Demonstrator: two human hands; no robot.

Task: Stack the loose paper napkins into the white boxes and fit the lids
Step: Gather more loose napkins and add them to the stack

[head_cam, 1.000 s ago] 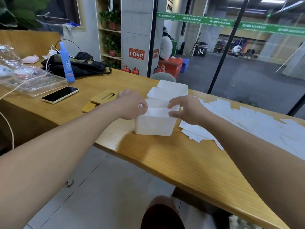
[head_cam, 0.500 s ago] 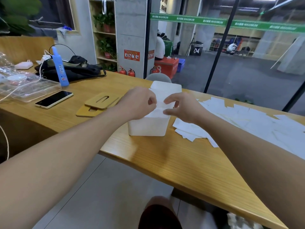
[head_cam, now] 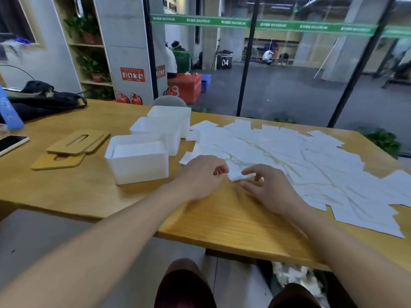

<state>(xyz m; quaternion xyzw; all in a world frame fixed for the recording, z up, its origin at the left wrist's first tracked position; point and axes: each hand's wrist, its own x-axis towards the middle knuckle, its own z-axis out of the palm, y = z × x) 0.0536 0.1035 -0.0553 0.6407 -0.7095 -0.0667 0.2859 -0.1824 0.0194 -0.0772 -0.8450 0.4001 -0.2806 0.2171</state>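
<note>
Left hand [head_cam: 201, 175] sits at lower centre of the frame with its fingers curled, pinching the left edge of one napkin [head_cam: 236, 174] that lies on the table [head_cam: 222, 223]; right hand [head_cam: 270, 188], just right of it, hangs half open with thumb and forefinger closing on the same napkin's right edge, though blur hides whether they have hold yet. Far left lie two wooden lids [head_cam: 76, 143], overlapping. Next comes the near box [head_cam: 136, 158], part-filled with napkins and lidless, then two more white boxes [head_cam: 164, 127] behind it toward upper centre. Loose napkins [head_cam: 300, 161] spread across the right half of the table. The near box lies up and left of both hands, nearer the left one, its long side running left to right, so the napkin probably travels that way.
</note>
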